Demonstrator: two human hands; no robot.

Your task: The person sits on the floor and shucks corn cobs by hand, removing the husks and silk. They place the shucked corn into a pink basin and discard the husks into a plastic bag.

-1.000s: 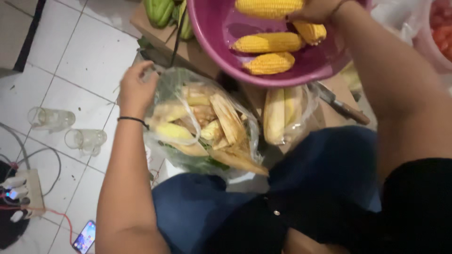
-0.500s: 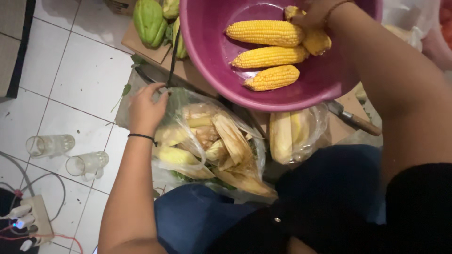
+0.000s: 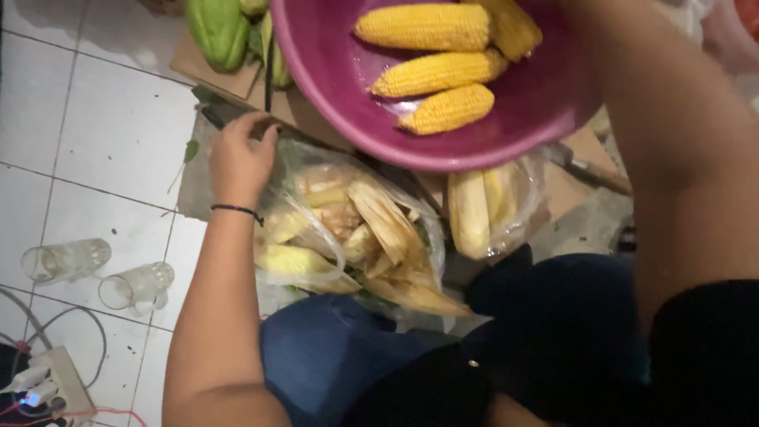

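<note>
White floor tiles and flattened cardboard [image 3: 217, 73] lie under everything. On the cardboard, against the person's knees, sits a clear plastic bag [image 3: 348, 229] stuffed with corn husks: probably light, soft and slippery, best taken by its gathered rim. The left hand [image 3: 241, 154] rests curled on that rim, fingers bent over the film, apparently pinching it. A second bag of cobs [image 3: 490, 209] lies just beside. Above, a purple basin [image 3: 332, 87] holds peeled yellow cobs [image 3: 431, 73]. The right hand is out of view beyond the frame's top edge. Two glasses [image 3: 99, 273] lie on the tiles.
</note>
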